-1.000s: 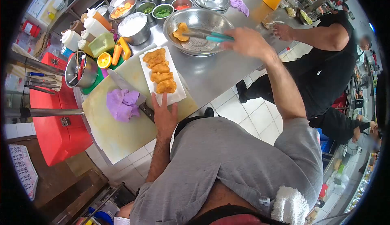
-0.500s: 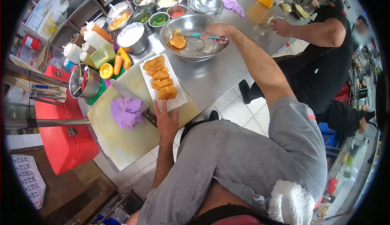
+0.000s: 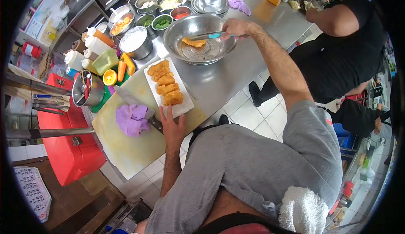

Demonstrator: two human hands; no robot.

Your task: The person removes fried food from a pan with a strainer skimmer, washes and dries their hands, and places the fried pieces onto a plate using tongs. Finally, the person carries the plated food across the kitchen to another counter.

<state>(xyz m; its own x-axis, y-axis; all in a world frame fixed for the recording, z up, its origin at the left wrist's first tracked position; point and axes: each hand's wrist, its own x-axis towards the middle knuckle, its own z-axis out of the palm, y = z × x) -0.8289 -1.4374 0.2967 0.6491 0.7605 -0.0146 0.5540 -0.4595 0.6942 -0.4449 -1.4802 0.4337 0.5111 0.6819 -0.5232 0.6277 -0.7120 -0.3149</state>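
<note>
4 golden-brown, rough-crusted fried pieces (image 3: 166, 83) in a row on 1 white plate (image 3: 189, 104), 1 more in 1 steel colander (image 3: 173, 48), right hand (image 3: 236, 28) gripping 1 pair of tongs (image 3: 214, 35), left hand (image 3: 173, 129) spread open at the plate's near end

Head camera, one view: was worn on the person's head; looked forward and steeply down over the desk (image 3: 244, 65). Nearest: grey shirt (image 3: 249, 162), which filled the bottom. At arm's reach: left hand (image 3: 173, 129), right hand (image 3: 236, 28). Farther right: co-worker (image 3: 350, 61). Field: was very wide, curved, with black corners.
</note>
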